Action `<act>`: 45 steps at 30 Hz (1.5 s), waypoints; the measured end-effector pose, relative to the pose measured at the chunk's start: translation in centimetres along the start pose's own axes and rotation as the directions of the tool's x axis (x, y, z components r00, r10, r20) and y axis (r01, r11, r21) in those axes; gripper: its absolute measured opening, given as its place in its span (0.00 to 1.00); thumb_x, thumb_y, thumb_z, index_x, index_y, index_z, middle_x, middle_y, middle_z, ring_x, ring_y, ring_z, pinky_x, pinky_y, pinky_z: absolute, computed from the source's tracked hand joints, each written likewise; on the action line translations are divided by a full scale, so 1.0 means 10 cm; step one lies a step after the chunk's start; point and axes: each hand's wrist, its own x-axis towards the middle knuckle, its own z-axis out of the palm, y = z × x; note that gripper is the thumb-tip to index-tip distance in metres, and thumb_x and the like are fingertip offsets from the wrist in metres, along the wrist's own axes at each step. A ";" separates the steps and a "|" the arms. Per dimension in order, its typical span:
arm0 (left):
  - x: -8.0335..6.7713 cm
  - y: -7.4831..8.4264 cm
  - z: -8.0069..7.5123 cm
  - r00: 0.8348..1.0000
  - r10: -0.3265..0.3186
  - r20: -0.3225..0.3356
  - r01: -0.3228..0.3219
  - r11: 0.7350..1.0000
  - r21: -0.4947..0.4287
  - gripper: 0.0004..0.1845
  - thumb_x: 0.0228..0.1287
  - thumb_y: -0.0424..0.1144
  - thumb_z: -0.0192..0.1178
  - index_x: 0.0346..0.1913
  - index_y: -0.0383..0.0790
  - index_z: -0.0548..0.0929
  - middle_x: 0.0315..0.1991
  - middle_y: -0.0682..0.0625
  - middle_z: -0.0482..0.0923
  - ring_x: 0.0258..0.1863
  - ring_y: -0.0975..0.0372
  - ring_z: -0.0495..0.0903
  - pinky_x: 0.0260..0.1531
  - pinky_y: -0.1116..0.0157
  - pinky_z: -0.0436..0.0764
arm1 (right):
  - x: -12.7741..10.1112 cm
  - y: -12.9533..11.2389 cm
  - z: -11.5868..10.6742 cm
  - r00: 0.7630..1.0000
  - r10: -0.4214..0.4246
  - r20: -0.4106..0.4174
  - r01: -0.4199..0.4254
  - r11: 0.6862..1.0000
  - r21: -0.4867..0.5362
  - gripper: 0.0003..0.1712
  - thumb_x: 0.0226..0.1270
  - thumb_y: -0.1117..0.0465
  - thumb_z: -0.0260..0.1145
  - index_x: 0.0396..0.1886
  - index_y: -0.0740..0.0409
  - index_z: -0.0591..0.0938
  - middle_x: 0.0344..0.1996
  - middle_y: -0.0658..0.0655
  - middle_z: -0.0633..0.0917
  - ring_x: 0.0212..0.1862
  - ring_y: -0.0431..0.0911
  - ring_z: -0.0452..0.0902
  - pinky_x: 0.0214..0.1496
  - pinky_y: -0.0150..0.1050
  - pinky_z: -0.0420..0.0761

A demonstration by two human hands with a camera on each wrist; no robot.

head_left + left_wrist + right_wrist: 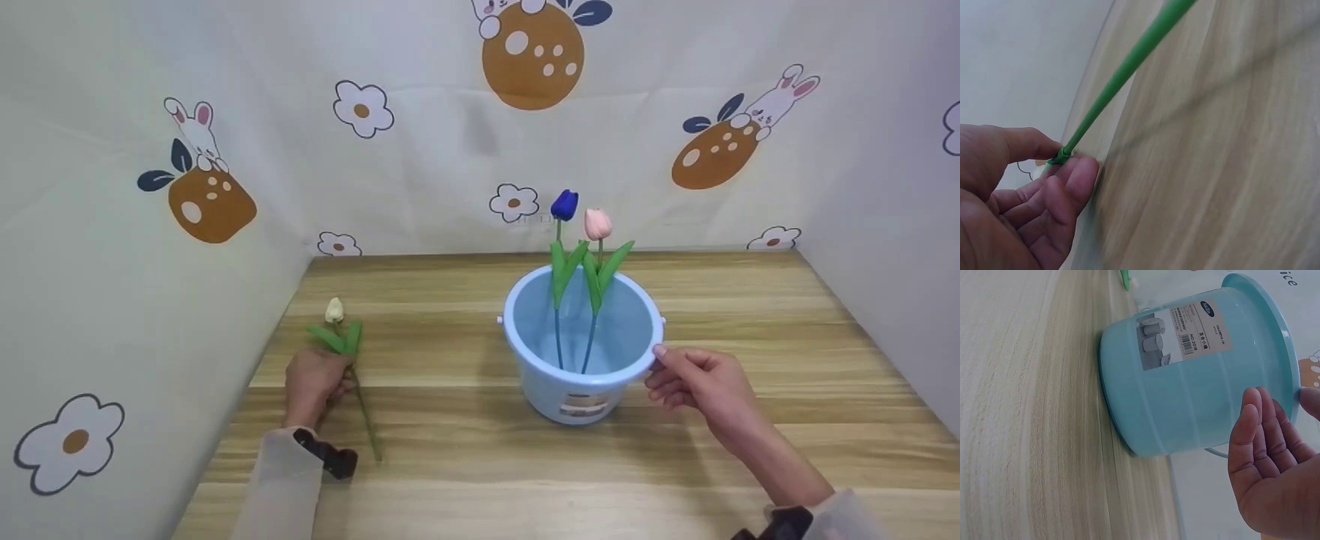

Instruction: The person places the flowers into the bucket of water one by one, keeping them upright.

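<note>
Progress, my read: two flowers in, one left. Blue flower and pink flower stand in the bucket, side by side, blooms and leaves above the rim. White flower is outside, well left of the bucket, over the left part of the table. My left hand has it pinched by the stem, thumb against fingers, just under the leaves. My right hand grips the bucket's right rim, thumb on top and fingers curled below the lip, presumably to steady it. White flower's long axis runs roughly near-to-far, slightly skewed: bloom at the far end, a bit left; bare stem end toward me, a bit right. Left wrist view shows the stem apart from its shadow, so that stretch looks off the wood; can't tell how high. Bucket is upright, mouth up. To match the other two, I judge white needs lifting, carrying right and turning bloom-up, stem over the rim. Not done yet.
</note>
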 end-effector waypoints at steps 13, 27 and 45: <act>0.00 0.04 0.04 0.999 -0.030 0.036 0.036 0.981 -0.188 0.18 0.67 0.30 0.66 0.55 0.20 0.81 0.27 0.49 0.80 0.18 0.67 0.83 0.24 0.71 0.87 | 0.00 0.01 0.01 1.000 -0.023 0.001 0.023 1.000 0.007 0.16 0.80 0.54 0.65 0.33 0.57 0.89 0.26 0.52 0.90 0.30 0.44 0.89 0.35 0.37 0.89; -0.08 0.08 0.07 0.993 -0.038 0.110 0.067 0.960 -0.272 0.20 0.68 0.27 0.64 0.59 0.18 0.78 0.31 0.46 0.83 0.21 0.66 0.85 0.28 0.70 0.88 | 0.00 0.00 0.01 1.000 -0.011 -0.007 0.011 1.000 0.009 0.17 0.81 0.52 0.65 0.35 0.58 0.89 0.27 0.52 0.91 0.31 0.44 0.89 0.36 0.37 0.89; -0.19 0.26 0.15 0.992 0.022 0.127 0.035 0.903 -0.427 0.19 0.69 0.28 0.65 0.57 0.23 0.74 0.32 0.45 0.85 0.23 0.65 0.87 0.27 0.71 0.88 | -0.01 0.00 0.04 0.999 -0.038 -0.010 0.039 0.999 0.031 0.17 0.81 0.56 0.64 0.31 0.57 0.89 0.25 0.52 0.90 0.29 0.43 0.88 0.32 0.36 0.87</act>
